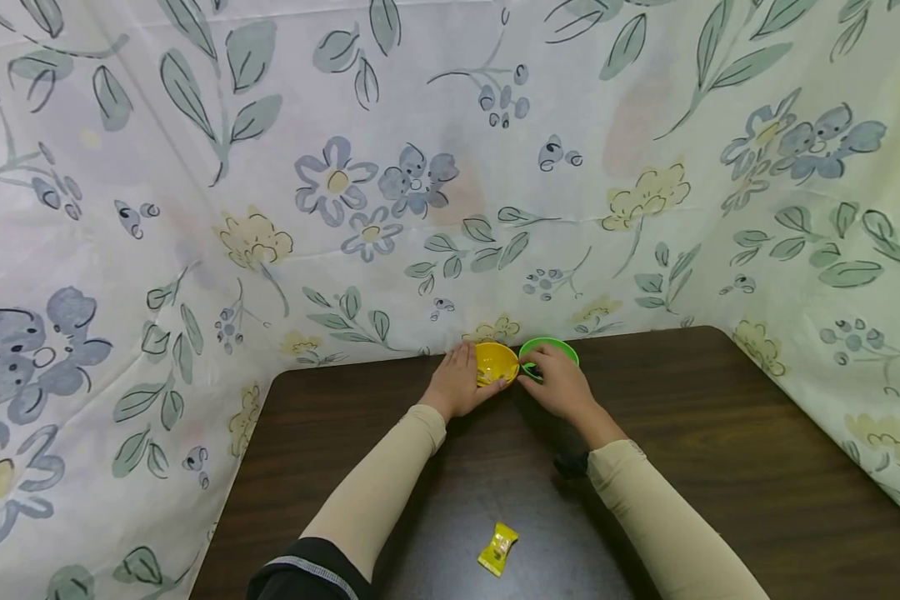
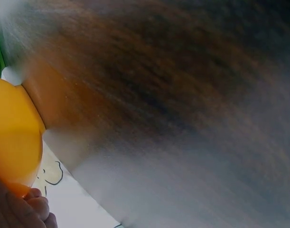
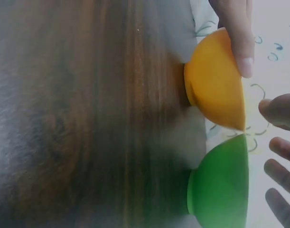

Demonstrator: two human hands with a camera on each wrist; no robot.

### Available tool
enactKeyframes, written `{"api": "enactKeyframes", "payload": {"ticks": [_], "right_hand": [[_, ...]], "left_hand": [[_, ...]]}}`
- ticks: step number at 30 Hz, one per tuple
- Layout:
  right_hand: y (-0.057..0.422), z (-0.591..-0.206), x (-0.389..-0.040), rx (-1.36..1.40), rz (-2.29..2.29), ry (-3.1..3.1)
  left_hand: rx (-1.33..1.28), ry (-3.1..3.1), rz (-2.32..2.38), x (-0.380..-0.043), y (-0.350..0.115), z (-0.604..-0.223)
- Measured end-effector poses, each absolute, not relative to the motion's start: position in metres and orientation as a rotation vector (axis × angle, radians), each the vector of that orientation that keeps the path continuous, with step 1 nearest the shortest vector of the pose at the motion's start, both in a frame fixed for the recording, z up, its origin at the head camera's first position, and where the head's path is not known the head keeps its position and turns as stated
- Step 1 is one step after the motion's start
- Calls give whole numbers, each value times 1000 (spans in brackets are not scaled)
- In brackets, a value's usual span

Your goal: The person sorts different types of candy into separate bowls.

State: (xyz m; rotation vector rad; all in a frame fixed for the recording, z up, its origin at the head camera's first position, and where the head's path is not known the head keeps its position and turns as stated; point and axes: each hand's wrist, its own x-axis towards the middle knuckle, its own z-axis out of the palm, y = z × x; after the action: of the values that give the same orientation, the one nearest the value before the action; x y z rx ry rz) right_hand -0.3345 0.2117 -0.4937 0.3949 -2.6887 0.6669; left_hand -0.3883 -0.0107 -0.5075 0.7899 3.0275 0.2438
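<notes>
A yellow bowl [image 1: 497,360] stands near the back edge of the table. My left hand [image 1: 456,381] grips it from the left, with the thumb along its near rim and the other fingers on the far side. Small yellow shapes lie inside, too small to make out. Touching or nearly touching it on the right is a green bowl [image 3: 224,185], with something dark inside. Over the green bowl's left rim hovers my right hand [image 1: 558,384]. Its fingers [image 3: 280,172] are spread apart in the right wrist view, with nothing seen between them.
A yellow wrapped candy [image 1: 498,549] lies on the dark wooden table [image 1: 330,467], close to the front, between the forearms. Floral cloth [image 1: 420,167] hangs behind the table and along both sides. A dark band [image 1: 572,465] sits at the right wrist.
</notes>
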Motion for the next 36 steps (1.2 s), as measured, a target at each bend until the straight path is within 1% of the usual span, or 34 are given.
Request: {"api": "enactKeyframes", "payload": {"ticks": [18,27,36], "right_hand": [[219,-488,-305,581,694,-2653],[220,-487,-280,823,717,-2703],[218,-494,-255,1064,901,-2798]], "left_hand": [[795,3036,249,-388,-13,-505],[753,3006,222,-392,-9,-510],[765,3025,215,-392,-9,-512]]}}
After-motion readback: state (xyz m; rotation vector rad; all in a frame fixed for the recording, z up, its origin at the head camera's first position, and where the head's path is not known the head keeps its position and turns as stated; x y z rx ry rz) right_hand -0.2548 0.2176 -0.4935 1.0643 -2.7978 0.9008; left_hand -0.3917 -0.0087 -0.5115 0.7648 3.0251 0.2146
